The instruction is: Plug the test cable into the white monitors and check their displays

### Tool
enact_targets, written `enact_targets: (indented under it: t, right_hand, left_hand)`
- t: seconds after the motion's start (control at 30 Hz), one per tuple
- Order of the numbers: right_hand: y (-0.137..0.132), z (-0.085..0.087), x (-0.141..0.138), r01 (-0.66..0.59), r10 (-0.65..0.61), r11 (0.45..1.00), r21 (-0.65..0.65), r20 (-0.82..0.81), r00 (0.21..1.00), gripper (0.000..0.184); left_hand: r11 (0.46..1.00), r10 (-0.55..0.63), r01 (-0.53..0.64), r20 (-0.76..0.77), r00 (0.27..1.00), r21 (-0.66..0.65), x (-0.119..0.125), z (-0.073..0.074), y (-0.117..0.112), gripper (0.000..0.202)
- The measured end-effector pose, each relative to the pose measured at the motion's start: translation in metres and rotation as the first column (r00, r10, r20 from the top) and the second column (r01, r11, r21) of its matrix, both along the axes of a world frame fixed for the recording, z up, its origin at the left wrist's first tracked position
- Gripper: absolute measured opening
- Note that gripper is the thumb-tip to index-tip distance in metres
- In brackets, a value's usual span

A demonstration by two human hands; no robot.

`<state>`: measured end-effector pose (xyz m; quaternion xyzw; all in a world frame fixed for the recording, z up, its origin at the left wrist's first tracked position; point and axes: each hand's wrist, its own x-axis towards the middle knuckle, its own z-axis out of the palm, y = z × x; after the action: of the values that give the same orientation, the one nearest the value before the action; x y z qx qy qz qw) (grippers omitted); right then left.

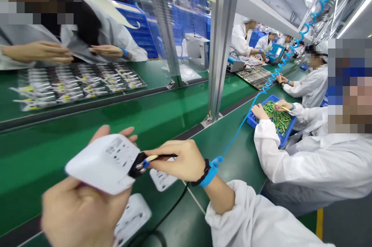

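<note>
My left hand [84,208] is closed around a white socket block [101,161] with dark slots in its top face, held tilted above the bench. My right hand [180,158] pinches a black plug-like connector [137,166] with metal and blue parts, against the block's right end. Whether it is seated inside cannot be seen. A cream-coloured piece and a black cable show between these fingers. Under my hands, a second white socket block [133,216] and another one [161,179] lie on the green bench, partly covered.
A green conveyor belt [162,111] runs behind my hands, with a metal post [222,45] at its near edge. Black cable [171,210] crosses the bench. A coiled blue cord [305,30] reaches my right wristband. Co-workers sit opposite and right, one at a blue tray [286,138] of green parts.
</note>
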<state>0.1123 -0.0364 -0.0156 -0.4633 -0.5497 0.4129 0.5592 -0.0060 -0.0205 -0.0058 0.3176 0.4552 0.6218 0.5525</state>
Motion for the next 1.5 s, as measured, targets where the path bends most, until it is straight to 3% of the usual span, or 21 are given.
enact_targets:
  t: [0.07, 0.2, 0.33, 0.43, 0.5, 0.67, 0.83, 1.03, 1.5]
  right_hand:
    - [0.001, 0.005, 0.007, -0.065, 0.057, 0.995, -0.073, -0.118, 0.991, 0.027]
    - [0.003, 0.009, 0.014, -0.235, 0.136, 0.948, -0.215, -0.396, 0.908, 0.028]
    - [0.007, 0.004, 0.015, -0.342, 0.182, 0.893, -0.293, -0.461, 0.869, 0.035]
    - [0.01, -0.001, 0.016, -0.251, 0.165, 0.932, -0.262, -0.309, 0.937, 0.036]
    - [0.01, -0.003, 0.015, -0.154, 0.127, 0.974, -0.167, -0.159, 0.979, 0.04]
    - [0.009, -0.005, 0.005, -0.06, 0.059, 0.997, 0.05, 0.017, 0.998, 0.035]
    - [0.01, -0.013, -0.006, 0.046, -0.046, 0.999, -0.013, -0.033, 0.998, 0.033]
    - [0.011, -0.015, 0.003, 0.075, -0.086, 0.993, -0.091, -0.117, 0.989, 0.034]
    - [0.009, -0.01, 0.007, 0.087, -0.112, 0.983, -0.158, -0.155, 0.981, 0.039]
  left_hand:
    - [0.995, -0.065, 0.07, 0.074, 0.995, -0.065, -0.001, 0.004, 0.0, 0.065]
    - [0.948, -0.266, 0.268, 0.039, 0.963, -0.174, -0.004, 0.006, 0.001, 0.07]
    - [0.95, -0.197, 0.206, 0.059, 0.979, -0.236, 0.0, 0.005, 0.002, 0.07]
    - [0.98, -0.081, 0.079, -0.005, 0.997, -0.18, 0.004, 0.005, 0.003, 0.075]
    - [0.989, -0.018, 0.012, -0.041, 0.999, -0.15, 0.005, 0.002, 0.003, 0.077]
    - [0.998, 0.007, -0.011, -0.072, 0.997, -0.055, 0.004, -0.012, 0.003, 0.068]
    - [1.0, -0.026, 0.024, -0.096, 0.995, -0.018, 0.006, -0.012, 0.0, 0.06]
    - [0.979, -0.203, 0.201, -0.115, 0.973, -0.025, 0.0, -0.006, -0.002, 0.055]
    - [0.978, -0.199, 0.19, -0.103, 0.975, -0.087, 0.001, -0.002, -0.005, 0.058]
